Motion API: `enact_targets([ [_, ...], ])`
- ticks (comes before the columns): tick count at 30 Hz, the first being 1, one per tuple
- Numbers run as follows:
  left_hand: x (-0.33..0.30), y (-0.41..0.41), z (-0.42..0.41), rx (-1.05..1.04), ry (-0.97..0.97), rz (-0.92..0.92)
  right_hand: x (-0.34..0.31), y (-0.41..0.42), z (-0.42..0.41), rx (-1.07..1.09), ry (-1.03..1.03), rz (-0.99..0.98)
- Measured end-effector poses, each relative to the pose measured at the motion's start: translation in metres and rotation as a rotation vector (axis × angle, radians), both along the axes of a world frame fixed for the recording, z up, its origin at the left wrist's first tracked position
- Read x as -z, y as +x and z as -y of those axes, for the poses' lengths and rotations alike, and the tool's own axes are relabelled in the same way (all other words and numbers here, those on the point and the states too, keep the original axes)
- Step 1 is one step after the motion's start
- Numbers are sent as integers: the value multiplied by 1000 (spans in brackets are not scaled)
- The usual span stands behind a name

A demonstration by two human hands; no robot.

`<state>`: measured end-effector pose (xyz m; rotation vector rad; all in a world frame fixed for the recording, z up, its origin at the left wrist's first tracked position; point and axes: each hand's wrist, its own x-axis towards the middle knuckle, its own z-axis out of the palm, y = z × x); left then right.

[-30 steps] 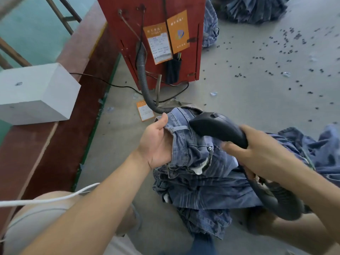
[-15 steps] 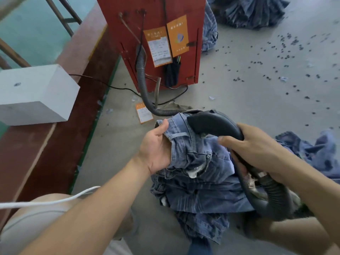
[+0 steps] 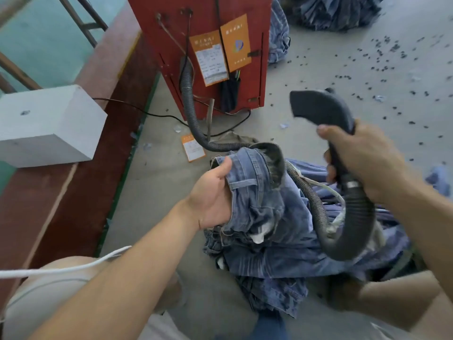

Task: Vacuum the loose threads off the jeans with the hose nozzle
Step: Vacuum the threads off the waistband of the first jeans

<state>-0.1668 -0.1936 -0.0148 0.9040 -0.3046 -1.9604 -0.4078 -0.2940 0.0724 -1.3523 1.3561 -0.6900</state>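
Blue jeans [image 3: 264,212] lie bunched on the grey floor in front of me. My left hand [image 3: 210,195] grips their waistband at the left, thumb on top of the denim. My right hand [image 3: 362,158] grips the black curved hose nozzle [image 3: 321,109], which is raised above and to the right of the jeans, its mouth pointing left and clear of the cloth. The ribbed black hose [image 3: 343,231] loops down from the nozzle across the jeans and runs back to the red machine.
A red vacuum machine [image 3: 203,33] with orange tags stands straight ahead. A white box [image 3: 46,126] sits on the dark red ledge at left. More denim [image 3: 338,11] is piled at the far right. Small dark bits [image 3: 382,60] dot the floor. A white cord [image 3: 61,268] crosses my knee.
My right hand has lifted the nozzle up and to the right, off the waistband. The left hand keeps its grip on the jeans.
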Motion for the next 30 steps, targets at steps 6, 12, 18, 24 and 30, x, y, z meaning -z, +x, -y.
enact_targets([
  [6, -22, 29, 12, -253, -40, -101, -21, -26, -23, -277, 40, -26],
  [12, -7, 22, 22, -120, 16, 777, -20, -24, -41, -342, -14, -113],
  [18, 0, 24, 25, -174, 140, 364, -24, -36, -39, -302, 5, -40],
  [24, 21, 9, 22, -37, 225, 190, -22, -43, -42, -320, -7, -53],
  [30, 9, 25, 27, -26, 126, -100, -18, -47, -39, -326, 0, -72],
])
